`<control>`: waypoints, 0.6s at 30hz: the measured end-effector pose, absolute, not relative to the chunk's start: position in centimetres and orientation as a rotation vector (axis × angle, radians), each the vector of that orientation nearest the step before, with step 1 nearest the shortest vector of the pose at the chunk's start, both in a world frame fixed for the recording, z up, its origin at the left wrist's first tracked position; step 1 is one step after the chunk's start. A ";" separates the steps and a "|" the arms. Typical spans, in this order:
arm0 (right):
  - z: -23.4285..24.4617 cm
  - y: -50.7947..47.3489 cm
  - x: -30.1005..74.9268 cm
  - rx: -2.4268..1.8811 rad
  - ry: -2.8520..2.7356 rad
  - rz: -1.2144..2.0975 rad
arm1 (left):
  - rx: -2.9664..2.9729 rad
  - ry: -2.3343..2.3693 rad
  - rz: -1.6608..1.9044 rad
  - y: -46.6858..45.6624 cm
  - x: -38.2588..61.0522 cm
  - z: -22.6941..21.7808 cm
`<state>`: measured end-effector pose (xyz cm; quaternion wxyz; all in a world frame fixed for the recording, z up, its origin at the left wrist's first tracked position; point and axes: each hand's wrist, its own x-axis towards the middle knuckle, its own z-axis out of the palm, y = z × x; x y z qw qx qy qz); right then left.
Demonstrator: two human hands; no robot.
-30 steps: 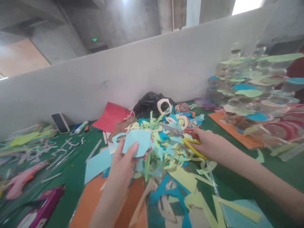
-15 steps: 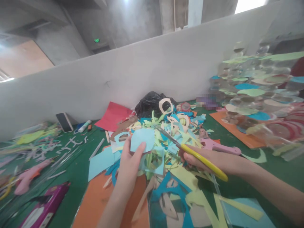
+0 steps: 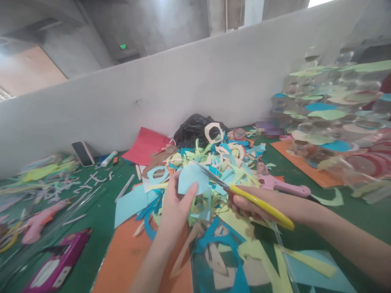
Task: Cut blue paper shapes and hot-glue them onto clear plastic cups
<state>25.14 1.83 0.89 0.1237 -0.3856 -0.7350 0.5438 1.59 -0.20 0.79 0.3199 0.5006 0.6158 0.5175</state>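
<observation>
Head view: at left on the green tabletop [image 3: 102, 219] lie a pink glue gun [image 3: 39, 224] and a purple box [image 3: 69, 252]. A phone [image 3: 83, 154] leans near the back edge, red paper [image 3: 145, 144] right of it. The left grip [image 3: 179, 203] pinches a light-blue paper piece [image 3: 191, 181] above paper scraps [image 3: 236, 228] mid-tabletop. The right grip [image 3: 248, 205] curls around yellow-handled scissors [image 3: 262, 204], their blades reaching the piece's upper right. Clear bottles [image 3: 332, 122] layered with coloured paper stand farther right, toward the back edge.
</observation>
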 end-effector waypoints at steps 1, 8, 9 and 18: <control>0.6 1.9 25.1 -1.114 -2.116 1.622 | 1.310 1.608 1.369 -0.2 1.6 0.8; -0.7 2.1 24.7 -1.039 -2.004 1.700 | 1.252 1.583 1.336 -0.1 1.9 1.0; -0.8 2.0 24.6 -1.037 -1.988 1.709 | 1.239 1.576 1.336 -0.2 1.9 1.1; -2.1 2.3 24.2 -1.109 -1.890 1.730 | 1.138 1.458 1.364 0.1 1.8 0.7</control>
